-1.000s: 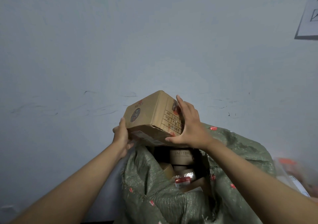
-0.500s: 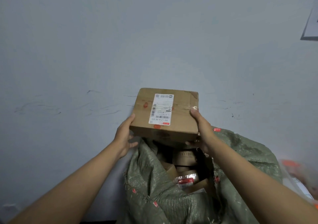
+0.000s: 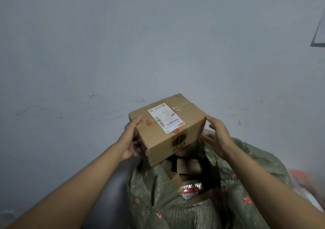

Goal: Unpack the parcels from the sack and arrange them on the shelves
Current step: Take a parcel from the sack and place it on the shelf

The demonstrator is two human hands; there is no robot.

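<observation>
I hold a brown cardboard box [image 3: 158, 141] with a white shipping label above the open mouth of a green woven sack [image 3: 163, 209]. My left hand [image 3: 130, 141] grips the box's left end, thumb on the top face. At the right corner my right hand [image 3: 219, 135] holds it, thumb at the top edge and fingers below. The box is tilted, one corner pointing down at the sack. Inside the sack lie several more parcels, among them a taped packet with a red label [image 3: 191, 190].
A plain pale wall fills the view ahead. A sheet with a dark edge [image 3: 319, 33] hangs at the top right. Something orange and blurred [image 3: 299, 176] lies right of the sack. A dark grey rounded surface [image 3: 112, 193] sits left of it.
The box has been turned from label-side away to label-side up, then rotated so a corner faces me. My right hand slid from the box's face to its right corner.
</observation>
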